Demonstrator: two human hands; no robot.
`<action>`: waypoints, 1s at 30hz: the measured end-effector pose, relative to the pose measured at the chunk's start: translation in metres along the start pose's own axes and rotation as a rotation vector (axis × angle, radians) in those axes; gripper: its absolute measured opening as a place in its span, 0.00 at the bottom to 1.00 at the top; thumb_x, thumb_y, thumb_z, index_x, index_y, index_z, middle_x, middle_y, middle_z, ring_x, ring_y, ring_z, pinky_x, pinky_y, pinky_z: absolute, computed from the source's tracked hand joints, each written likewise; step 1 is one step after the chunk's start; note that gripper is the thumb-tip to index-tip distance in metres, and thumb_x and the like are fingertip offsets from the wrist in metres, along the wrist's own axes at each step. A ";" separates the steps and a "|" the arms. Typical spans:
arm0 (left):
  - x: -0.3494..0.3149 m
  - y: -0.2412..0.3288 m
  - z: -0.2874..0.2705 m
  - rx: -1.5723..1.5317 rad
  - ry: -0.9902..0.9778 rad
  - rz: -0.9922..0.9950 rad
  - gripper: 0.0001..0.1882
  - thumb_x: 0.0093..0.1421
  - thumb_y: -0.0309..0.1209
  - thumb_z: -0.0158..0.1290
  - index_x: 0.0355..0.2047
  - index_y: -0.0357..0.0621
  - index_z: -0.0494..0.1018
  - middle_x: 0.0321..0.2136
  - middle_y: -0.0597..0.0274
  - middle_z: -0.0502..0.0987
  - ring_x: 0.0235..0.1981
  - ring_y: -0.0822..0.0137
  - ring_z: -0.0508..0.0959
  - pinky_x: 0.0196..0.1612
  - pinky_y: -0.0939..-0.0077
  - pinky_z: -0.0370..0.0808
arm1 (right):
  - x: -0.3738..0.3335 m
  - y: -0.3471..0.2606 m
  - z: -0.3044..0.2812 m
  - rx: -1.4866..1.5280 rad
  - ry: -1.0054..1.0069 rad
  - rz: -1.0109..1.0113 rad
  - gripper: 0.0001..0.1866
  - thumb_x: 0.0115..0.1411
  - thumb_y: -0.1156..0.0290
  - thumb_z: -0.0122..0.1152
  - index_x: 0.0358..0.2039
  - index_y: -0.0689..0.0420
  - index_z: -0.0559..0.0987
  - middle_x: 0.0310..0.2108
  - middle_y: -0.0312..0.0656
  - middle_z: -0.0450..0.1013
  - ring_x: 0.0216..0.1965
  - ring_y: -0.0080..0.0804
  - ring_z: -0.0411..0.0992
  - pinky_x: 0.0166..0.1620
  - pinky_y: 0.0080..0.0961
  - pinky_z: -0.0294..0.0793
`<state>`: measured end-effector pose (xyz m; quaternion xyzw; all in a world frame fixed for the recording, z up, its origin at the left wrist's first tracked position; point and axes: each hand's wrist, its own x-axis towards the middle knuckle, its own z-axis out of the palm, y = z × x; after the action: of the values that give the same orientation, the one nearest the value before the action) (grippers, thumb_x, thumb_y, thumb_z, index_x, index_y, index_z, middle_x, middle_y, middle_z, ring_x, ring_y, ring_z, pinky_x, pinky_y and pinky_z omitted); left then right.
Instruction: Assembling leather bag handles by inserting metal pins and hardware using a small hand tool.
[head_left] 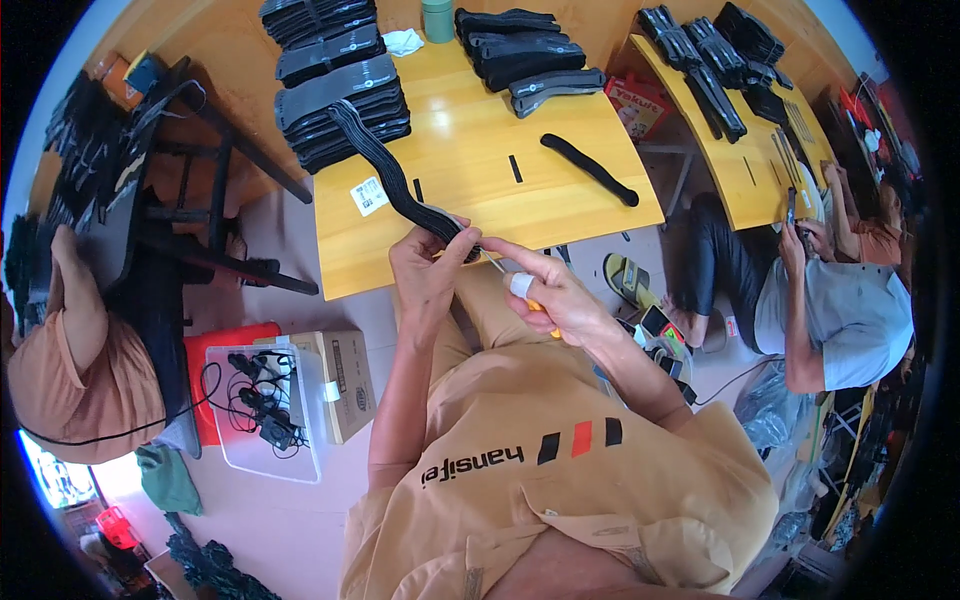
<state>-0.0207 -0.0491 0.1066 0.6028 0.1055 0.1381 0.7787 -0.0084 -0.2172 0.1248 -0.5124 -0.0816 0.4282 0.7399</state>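
A long black ribbed strap [385,165] runs from a stack of grey and black folded straps [340,110] down over the near edge of the yellow table. My left hand [428,268] is closed round its near end, thumb on top. In my right hand [572,308] is a thin metal tool with an orange-yellow handle [540,312]; its kind is partly hidden by my fingers. The tool's shaft points at the strap's end, with my right forefinger stretched close to it. A white wrap [520,286] circles one right finger.
On the yellow table [460,150] lie a single black strap [590,170], more strap bundles [525,50] and a green canister [437,20]. A clear bin of black cables [265,400] stands on the floor at left. People sit on both sides; a second table [740,190] is at right.
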 end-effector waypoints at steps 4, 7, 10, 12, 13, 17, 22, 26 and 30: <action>-0.002 -0.011 0.001 0.068 0.015 -0.021 0.09 0.49 0.26 0.58 0.29 0.33 0.73 0.22 0.63 0.75 0.23 0.76 0.74 0.27 0.85 0.71 | 0.001 0.004 0.003 0.195 0.056 0.044 0.28 0.56 0.78 0.38 0.59 0.49 0.55 0.15 0.30 0.57 0.11 0.11 0.48 0.13 0.08 0.45; -0.005 -0.011 0.000 0.184 0.070 0.037 0.09 0.48 0.26 0.58 0.28 0.33 0.73 0.21 0.64 0.75 0.22 0.77 0.73 0.27 0.85 0.70 | 0.004 0.003 -0.002 0.344 -0.047 0.128 0.28 0.56 0.77 0.38 0.59 0.46 0.57 0.16 0.31 0.58 0.11 0.11 0.49 0.13 0.07 0.43; -0.005 -0.008 -0.008 0.278 0.034 0.044 0.09 0.48 0.26 0.58 0.28 0.33 0.74 0.20 0.64 0.75 0.23 0.78 0.73 0.27 0.85 0.70 | 0.002 0.006 -0.011 0.156 -0.071 0.135 0.26 0.56 0.78 0.39 0.57 0.47 0.61 0.16 0.31 0.59 0.12 0.13 0.51 0.13 0.09 0.47; 0.001 -0.014 -0.015 0.295 -0.114 -0.045 0.09 0.49 0.27 0.57 0.27 0.33 0.74 0.20 0.64 0.75 0.23 0.78 0.73 0.27 0.85 0.71 | 0.007 0.020 -0.015 -0.209 0.017 -0.021 0.26 0.55 0.80 0.39 0.55 0.49 0.64 0.18 0.35 0.63 0.14 0.18 0.57 0.15 0.13 0.54; 0.000 -0.016 -0.016 0.296 -0.110 -0.046 0.09 0.49 0.27 0.57 0.27 0.33 0.74 0.20 0.64 0.75 0.23 0.78 0.73 0.27 0.85 0.71 | 0.011 0.024 -0.017 -0.576 0.103 -0.181 0.25 0.53 0.81 0.40 0.53 0.51 0.66 0.19 0.38 0.67 0.15 0.22 0.63 0.18 0.17 0.61; -0.003 -0.018 -0.013 0.181 -0.154 -0.179 0.10 0.50 0.28 0.57 0.29 0.32 0.74 0.21 0.63 0.75 0.24 0.77 0.74 0.28 0.84 0.71 | 0.005 0.012 -0.021 -1.083 0.162 -0.552 0.26 0.49 0.84 0.39 0.49 0.53 0.70 0.31 0.46 0.74 0.26 0.33 0.72 0.30 0.25 0.70; -0.020 -0.014 0.001 0.003 -0.312 -0.316 0.09 0.52 0.28 0.55 0.30 0.33 0.73 0.24 0.63 0.75 0.24 0.77 0.73 0.28 0.84 0.72 | 0.025 -0.001 -0.054 -1.093 0.428 -0.421 0.28 0.48 0.84 0.40 0.50 0.48 0.69 0.42 0.46 0.72 0.31 0.33 0.73 0.32 0.25 0.71; -0.033 -0.019 0.026 -0.055 -0.247 -0.258 0.08 0.53 0.29 0.54 0.29 0.36 0.74 0.25 0.62 0.75 0.25 0.76 0.74 0.28 0.82 0.73 | 0.014 -0.011 -0.054 -0.750 0.467 -0.296 0.25 0.52 0.81 0.40 0.51 0.50 0.69 0.40 0.44 0.73 0.29 0.24 0.71 0.32 0.21 0.70; -0.022 -0.022 0.010 -0.132 -0.104 -0.349 0.08 0.53 0.29 0.54 0.30 0.35 0.73 0.24 0.62 0.75 0.24 0.76 0.74 0.26 0.82 0.75 | 0.011 -0.009 -0.056 -0.621 0.466 -0.377 0.17 0.54 0.77 0.47 0.46 0.54 0.72 0.28 0.35 0.70 0.24 0.16 0.62 0.28 0.16 0.65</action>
<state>-0.0359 -0.0703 0.0881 0.5294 0.1588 -0.0239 0.8330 0.0345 -0.2493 0.1024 -0.7697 -0.1295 0.1134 0.6147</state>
